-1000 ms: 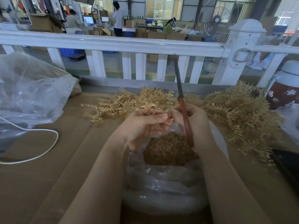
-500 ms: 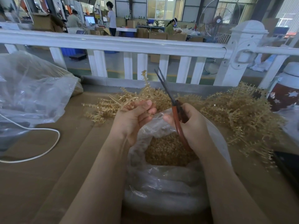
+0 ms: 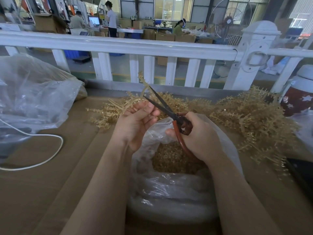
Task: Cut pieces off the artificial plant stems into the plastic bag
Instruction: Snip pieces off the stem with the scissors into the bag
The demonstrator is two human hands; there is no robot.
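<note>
1. The left hand (image 3: 137, 126) is raised over the far edge of the plastic bag (image 3: 171, 197), with the forearm coming up from the lower left. Its fingers (image 3: 150, 110) are closed on a golden artificial plant stem (image 3: 144, 89), which stands up from the hand and curves a little to the left at its top.
2. The right hand (image 3: 201, 138) is over the right side of the bag opening, the forearm coming from the lower right. Its fingers are wrapped around the red-brown handles of the scissors (image 3: 171, 114).
3. The two dark blades are parted in a narrow V and point up and to the left. The stem lies between the blade tips, just above the left hand.
4. The bag stands open on the brown surface (image 3: 42, 192), between the two forearms. Small golden cut pieces (image 3: 171, 160) lie inside it.
5. A big heap of uncut golden stems (image 3: 250, 119) lies on the surface behind and to the right of the bag.
6. A second, large clear bag (image 3: 33, 95) lies at the left, and a white cable (image 3: 50, 150) curves beside it.
7. A dark red container with white stars (image 3: 298, 100) stands at the right edge. I cannot read any writing or brand on any item.
</note>
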